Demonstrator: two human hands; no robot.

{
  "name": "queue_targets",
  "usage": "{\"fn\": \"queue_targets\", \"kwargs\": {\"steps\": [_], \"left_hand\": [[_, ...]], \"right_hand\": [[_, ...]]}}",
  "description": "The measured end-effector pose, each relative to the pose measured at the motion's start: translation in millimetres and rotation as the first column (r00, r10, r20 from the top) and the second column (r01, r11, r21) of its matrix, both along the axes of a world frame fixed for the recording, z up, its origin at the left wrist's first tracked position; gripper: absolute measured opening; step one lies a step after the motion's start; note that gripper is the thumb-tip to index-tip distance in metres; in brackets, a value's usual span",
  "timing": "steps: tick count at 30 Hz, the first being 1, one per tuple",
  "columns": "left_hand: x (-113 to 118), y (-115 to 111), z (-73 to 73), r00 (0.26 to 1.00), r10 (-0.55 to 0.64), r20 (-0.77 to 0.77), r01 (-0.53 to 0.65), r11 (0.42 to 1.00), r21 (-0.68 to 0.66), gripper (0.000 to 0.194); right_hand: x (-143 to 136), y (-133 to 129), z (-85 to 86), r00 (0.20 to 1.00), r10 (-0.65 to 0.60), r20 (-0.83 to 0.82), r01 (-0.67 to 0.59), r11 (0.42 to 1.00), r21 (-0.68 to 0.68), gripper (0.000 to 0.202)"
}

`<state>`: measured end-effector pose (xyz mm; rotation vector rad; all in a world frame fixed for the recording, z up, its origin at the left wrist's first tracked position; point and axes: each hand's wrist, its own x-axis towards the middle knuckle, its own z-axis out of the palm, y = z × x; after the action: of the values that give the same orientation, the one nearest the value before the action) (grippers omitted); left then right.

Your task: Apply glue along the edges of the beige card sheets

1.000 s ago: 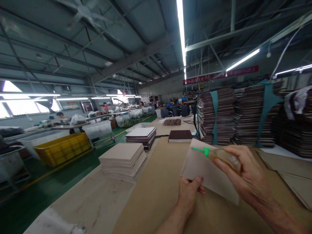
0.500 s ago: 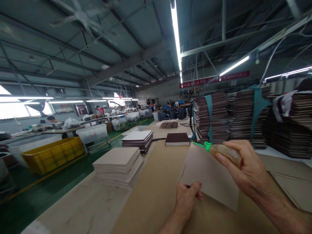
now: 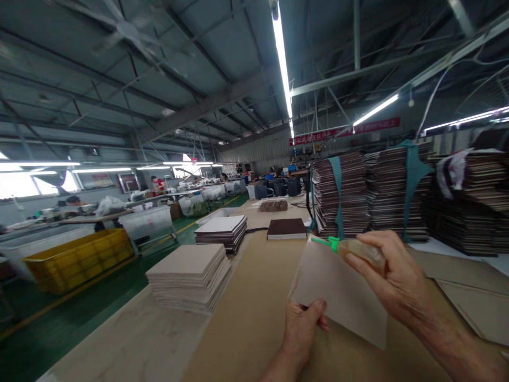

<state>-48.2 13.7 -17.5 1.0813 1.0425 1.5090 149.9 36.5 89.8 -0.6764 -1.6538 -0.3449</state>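
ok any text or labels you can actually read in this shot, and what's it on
None can be read.
Red banner on the far wall: pale characters, too small and blurred to read.
Framed sign on the left wall: blurred, unreadable.
Bottle in the right hand: no label shows.
Sheet held by the left hand: blank.

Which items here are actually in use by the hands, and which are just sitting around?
In use: beige sheet pinched at its lower corner by left hand; green-tipped glue bottle gripped in right hand.

Lying about: beige sheet stacks, brown-topped stack, strapped bundles, yellow crate.
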Motion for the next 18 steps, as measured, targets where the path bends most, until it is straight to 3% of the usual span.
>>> {"fn": "queue_targets", "kwargs": {"steps": [4,8,18], "left_hand": [[0.5,-1.3,1.8,1.000,-0.001,0.016,0.001,1.000,0.004,0.055],[0.6,-2.0,2.8,1.000,-0.018,-0.004,0.018,1.000,0.002,0.054],[-0.4,-3.1,3.4,1.000,-0.021,0.018,0.021,1.000,-0.005,0.053]], "right_hand": [[-0.4,-0.9,-1.0,0.996,0.064,0.062,-0.062,0.998,-0.033,0.020],[0.4,0.6,-4.1,1.000,-0.007,-0.021,0.007,1.000,-0.015,0.026],[2.9,-1.8,2.6,0.998,-0.002,0.067,0.000,1.000,0.028,0.021]]}}
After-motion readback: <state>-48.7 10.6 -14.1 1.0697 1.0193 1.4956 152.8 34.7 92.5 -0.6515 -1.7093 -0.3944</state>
